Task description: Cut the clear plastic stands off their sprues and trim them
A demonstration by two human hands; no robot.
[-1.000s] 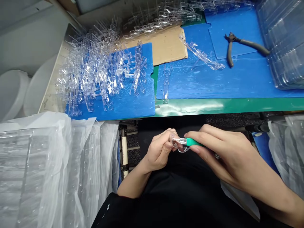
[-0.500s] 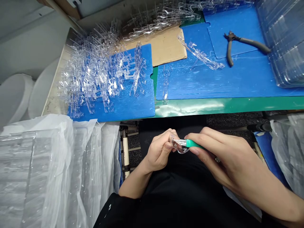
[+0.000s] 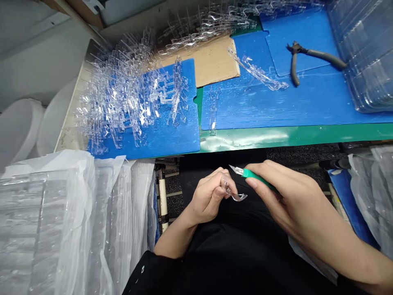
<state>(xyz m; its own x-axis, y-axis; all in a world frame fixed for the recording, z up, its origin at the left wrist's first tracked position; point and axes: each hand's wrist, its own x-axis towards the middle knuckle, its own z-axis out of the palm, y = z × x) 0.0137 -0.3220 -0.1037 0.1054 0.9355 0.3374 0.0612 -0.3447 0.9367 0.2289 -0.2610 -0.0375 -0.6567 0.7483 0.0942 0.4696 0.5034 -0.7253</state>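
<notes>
Held in front of my lap, my left hand (image 3: 211, 194) is closed around a clear plastic part (image 3: 238, 197); its curved end sticks out to the right past my thumb, and the rest is hidden in my fingers. My right hand (image 3: 284, 190) pinches the green handle of a craft knife (image 3: 256, 178). The knife's pointed blade aims up and to the left, just above the plastic part and apart from it. On the table's front edge beyond my hands lies a single clear plastic piece (image 3: 213, 112).
Clear plastic parts (image 3: 123, 98) are heaped on a blue board at the left. Another clear part (image 3: 259, 73) and grey-handled nippers (image 3: 295, 61) lie on the blue sheet. Stacked clear trays (image 3: 365, 57) stand at right. Wrapped trays (image 3: 61, 221) fill the lower left.
The knife blade has moved up and away from the plastic part, which it was at half a second ago. The left hand has turned slightly, still gripping the part.
</notes>
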